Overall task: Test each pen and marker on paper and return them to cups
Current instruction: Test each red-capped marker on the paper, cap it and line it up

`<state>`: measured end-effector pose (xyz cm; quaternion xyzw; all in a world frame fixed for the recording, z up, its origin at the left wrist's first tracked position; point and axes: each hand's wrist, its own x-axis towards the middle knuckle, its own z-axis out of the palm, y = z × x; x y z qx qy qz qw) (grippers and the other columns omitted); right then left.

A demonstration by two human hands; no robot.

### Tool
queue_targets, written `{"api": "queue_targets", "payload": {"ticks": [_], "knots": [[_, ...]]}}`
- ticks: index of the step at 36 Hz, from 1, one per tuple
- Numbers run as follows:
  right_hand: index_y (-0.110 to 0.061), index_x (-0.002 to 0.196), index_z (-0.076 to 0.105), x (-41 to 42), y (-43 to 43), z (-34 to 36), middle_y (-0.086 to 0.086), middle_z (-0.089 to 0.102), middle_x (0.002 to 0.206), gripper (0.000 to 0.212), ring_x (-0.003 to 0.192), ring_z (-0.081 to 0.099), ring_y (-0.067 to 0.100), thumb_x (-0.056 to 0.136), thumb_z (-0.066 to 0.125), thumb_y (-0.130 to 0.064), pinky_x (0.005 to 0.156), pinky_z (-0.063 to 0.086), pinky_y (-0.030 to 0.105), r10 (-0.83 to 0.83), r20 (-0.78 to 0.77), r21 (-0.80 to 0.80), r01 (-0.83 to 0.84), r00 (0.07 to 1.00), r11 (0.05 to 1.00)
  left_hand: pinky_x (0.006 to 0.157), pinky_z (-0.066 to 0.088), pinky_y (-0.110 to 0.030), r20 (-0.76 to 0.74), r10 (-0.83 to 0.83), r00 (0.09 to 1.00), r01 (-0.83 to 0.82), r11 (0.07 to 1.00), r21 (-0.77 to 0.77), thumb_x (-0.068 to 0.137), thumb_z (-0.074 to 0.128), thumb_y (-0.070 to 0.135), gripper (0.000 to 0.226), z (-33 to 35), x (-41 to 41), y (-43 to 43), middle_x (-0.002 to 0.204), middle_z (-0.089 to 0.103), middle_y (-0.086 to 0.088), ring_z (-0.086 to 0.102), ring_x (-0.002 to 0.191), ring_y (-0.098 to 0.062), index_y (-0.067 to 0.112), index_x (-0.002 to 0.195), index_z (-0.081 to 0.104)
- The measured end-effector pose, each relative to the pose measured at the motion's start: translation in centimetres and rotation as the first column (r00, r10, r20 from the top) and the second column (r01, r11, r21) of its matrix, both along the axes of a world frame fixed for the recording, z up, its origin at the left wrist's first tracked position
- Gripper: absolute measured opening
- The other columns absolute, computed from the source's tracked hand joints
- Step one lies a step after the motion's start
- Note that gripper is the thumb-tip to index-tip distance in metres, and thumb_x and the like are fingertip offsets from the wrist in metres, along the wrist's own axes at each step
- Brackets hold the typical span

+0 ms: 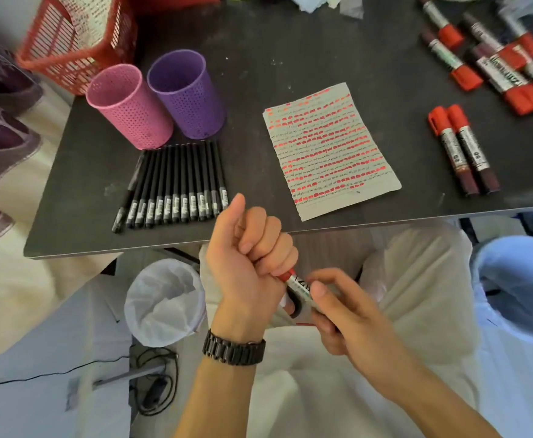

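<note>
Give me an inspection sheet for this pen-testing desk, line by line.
Surface: dark table, a few pale smudges.
Job's things: paper filled with red marks; black pens in a row before pink cup and purple cup; two red-capped markers right of paper; marker pile far right.
Clutter: red basket at far left corner; crumpled tissue at far edge.
Grippers: left hand grips held marker by its red cap; right hand pinches its barrel.
Cables: black cable coiled on floor.
Surroundings: white-lined bin below table edge.
</note>
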<state>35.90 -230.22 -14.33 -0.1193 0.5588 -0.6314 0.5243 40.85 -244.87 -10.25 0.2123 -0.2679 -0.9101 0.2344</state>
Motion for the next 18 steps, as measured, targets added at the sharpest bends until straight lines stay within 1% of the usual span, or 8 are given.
{"api": "queue_targets", "payload": {"ticks": [2, 3, 6, 9, 12, 15, 18], "knots": [[-0.024, 0.091, 0.064, 0.2, -0.1, 1.1, -0.015, 0.046, 0.055, 0.014, 0.042, 0.031, 0.003, 0.094, 0.060, -0.037, 0.041, 0.026, 0.014, -0.088, -0.046, -0.031, 0.087, 0.995, 0.996, 0.035, 0.013, -0.023, -0.007, -0.001, 1.000, 0.002, 0.999, 0.047, 0.096, 0.044, 0.039, 0.053, 0.2, -0.6, 0.1, 0.045, 0.014, 0.008, 0.010, 0.036, -0.008, 0.024, 0.050, 0.023], [-0.024, 0.091, 0.064, 0.3, 0.0, 1.6, -0.015, 0.048, 0.054, 0.011, 0.042, 0.032, 0.002, 0.095, 0.059, -0.032, 0.041, 0.026, 0.014, -0.129, -0.072, -0.036, 0.127, 0.989, 0.991, 0.034, 0.013, -0.023, -0.013, -0.005, 1.000, 0.006, 0.998, 0.066, 0.096, 0.044, 0.040, 0.053, 0.3, -1.0, 0.3, 0.045, 0.014, 0.008, 0.009, 0.036, -0.008, 0.024, 0.050, 0.022], [-0.024, 0.088, 0.064, 0.6, -0.2, 3.0, -0.011, 0.046, 0.052, 0.014, 0.044, 0.031, 0.005, 0.100, 0.058, -0.021, 0.042, 0.027, 0.014, -0.219, -0.140, -0.033, 0.217, 0.966, 0.976, 0.034, 0.013, -0.022, -0.027, 0.013, 1.000, -0.011, 0.998, 0.066, 0.096, 0.044, 0.041, 0.053, 0.7, -1.7, 0.4, 0.045, 0.013, 0.009, 0.009, 0.036, -0.008, 0.025, 0.050, 0.022], [-0.020, 0.087, 0.062, 0.3, 0.3, 4.1, -0.007, 0.041, 0.051, 0.014, 0.047, 0.030, 0.009, 0.101, 0.060, -0.022, 0.043, 0.027, 0.017, -0.269, -0.187, -0.028, 0.269, 0.945, 0.963, 0.034, 0.013, -0.021, -0.061, 0.002, 0.998, 0.003, 0.998, 0.070, 0.094, 0.045, 0.041, 0.053, 1.4, -2.4, 0.9, 0.045, 0.012, 0.009, 0.009, 0.036, -0.008, 0.026, 0.050, 0.021], [-0.021, 0.085, 0.061, 0.1, 0.8, 4.9, -0.010, 0.041, 0.050, 0.016, 0.048, 0.030, 0.009, 0.101, 0.062, -0.024, 0.043, 0.027, 0.016, -0.304, -0.223, -0.052, 0.300, 0.926, 0.953, 0.033, 0.015, -0.020, -0.109, -0.020, 0.994, 0.029, 0.997, 0.076, 0.093, 0.044, 0.041, 0.053, 2.3, -3.0, 1.4, 0.045, 0.011, 0.010, 0.009, 0.036, -0.008, 0.026, 0.049, 0.020], [-0.021, 0.084, 0.061, 0.1, 0.9, 5.5, -0.011, 0.041, 0.049, 0.014, 0.047, 0.030, 0.009, 0.093, 0.062, -0.031, 0.042, 0.026, 0.015, -0.336, -0.237, -0.061, 0.331, 0.912, 0.941, 0.032, 0.016, -0.019, -0.126, -0.032, 0.992, 0.040, 0.997, 0.063, 0.092, 0.044, 0.040, 0.052, 3.0, -3.3, 1.7, 0.045, 0.009, 0.010, 0.009, 0.035, -0.008, 0.026, 0.049, 0.018], [-0.020, 0.084, 0.061, 0.1, 0.9, 5.7, -0.010, 0.040, 0.049, 0.015, 0.046, 0.030, 0.010, 0.090, 0.062, -0.034, 0.042, 0.026, 0.016, -0.330, -0.244, -0.048, 0.329, 0.912, 0.943, 0.032, 0.015, -0.019, -0.114, -0.031, 0.993, 0.038, 0.998, 0.058, 0.092, 0.045, 0.039, 0.052, 3.4, -3.4, 1.8, 0.045, 0.008, 0.010, 0.008, 0.035, -0.008, 0.026, 0.049, 0.017]]}}
